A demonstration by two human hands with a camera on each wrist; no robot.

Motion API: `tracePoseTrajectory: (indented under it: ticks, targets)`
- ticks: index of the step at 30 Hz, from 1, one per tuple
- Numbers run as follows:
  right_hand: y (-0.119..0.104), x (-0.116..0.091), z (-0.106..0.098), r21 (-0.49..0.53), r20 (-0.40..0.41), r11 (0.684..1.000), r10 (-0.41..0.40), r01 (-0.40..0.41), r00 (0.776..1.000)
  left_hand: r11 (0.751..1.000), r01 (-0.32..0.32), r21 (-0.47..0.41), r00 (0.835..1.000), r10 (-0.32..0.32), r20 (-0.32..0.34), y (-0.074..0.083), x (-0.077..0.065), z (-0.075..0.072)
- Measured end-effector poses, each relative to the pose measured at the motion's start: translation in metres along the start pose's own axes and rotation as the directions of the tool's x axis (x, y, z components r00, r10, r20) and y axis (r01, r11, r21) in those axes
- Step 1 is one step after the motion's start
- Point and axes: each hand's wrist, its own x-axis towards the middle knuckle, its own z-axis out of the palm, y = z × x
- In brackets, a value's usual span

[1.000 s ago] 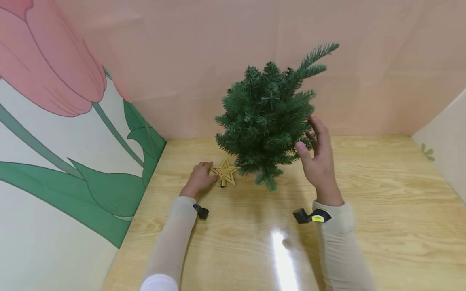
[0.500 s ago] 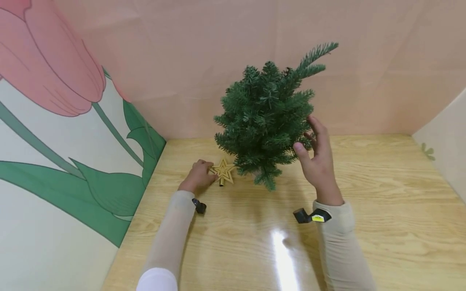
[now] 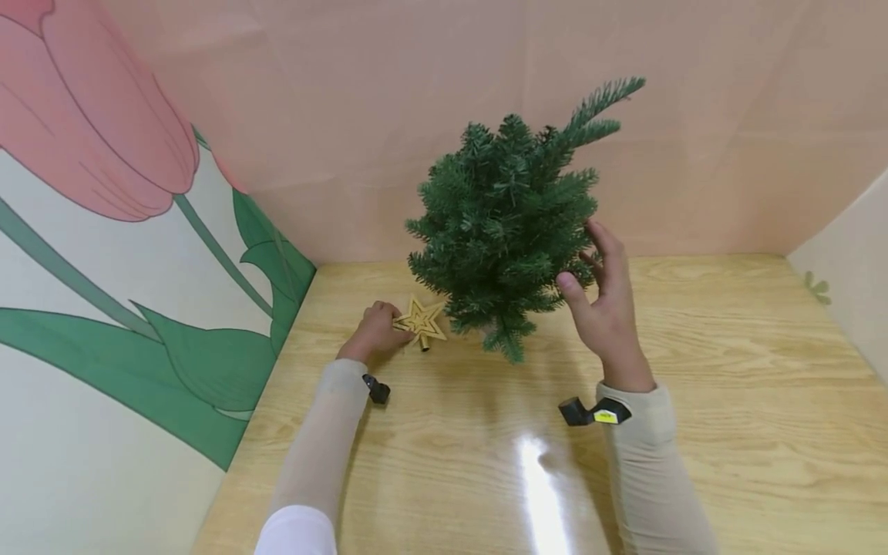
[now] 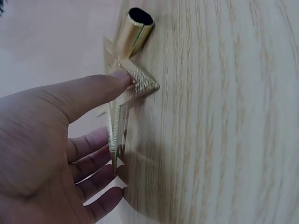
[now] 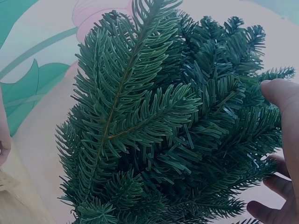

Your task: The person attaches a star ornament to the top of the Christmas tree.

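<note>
The left grip (image 3: 375, 331) pinches a gold star (image 3: 422, 318), the right grip (image 3: 610, 312) spreads against the green tree (image 3: 502, 223), yellow wrist label (image 3: 606, 416) unreadable.

No legible text, brand or number on my end: the only candidate is a small label (image 3: 607, 416) on the black wrist unit (image 3: 574, 412) at my right sleeve cuff (image 3: 650, 412), seen in the head view. It's bright yellow with some white and a few darker marks near the middle, too small and soft for me to make out as letters, digits or a symbol. Both wrist views give me nothing readable either.
</note>
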Motion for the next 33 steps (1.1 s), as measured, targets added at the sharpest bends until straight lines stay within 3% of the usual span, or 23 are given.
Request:
tracePoseTrajectory:
  ticks: [9,15,25,33]
  targets:
    - [0.0010,0.0000,-0.0009,-0.004,0.005,1.000,-0.011,0.011,1.000,0.975,0.003,-0.223,0.998,-0.016,-0.056,0.0008,-0.0047,-0.0051]
    - [0.0003,-0.0003,-0.0007,-0.008,0.011,1.000,-0.012,0.012,1.000,0.939,-0.019,-0.345,0.997,-0.009,-0.078,-0.0023,-0.0069,-0.0083]
    - [-0.0003,-0.0009,-0.0021,-0.040,0.008,0.999,-0.007,0.007,1.000,0.917,-0.057,-0.395,0.984,-0.015,-0.176,-0.0019,-0.0060,-0.0088]
    - [-0.0004,-0.0005,-0.0020,-0.057,0.013,0.998,-0.007,0.007,1.000,0.867,-0.079,-0.492,0.978,-0.029,-0.209,-0.0015,-0.0063,-0.0101]
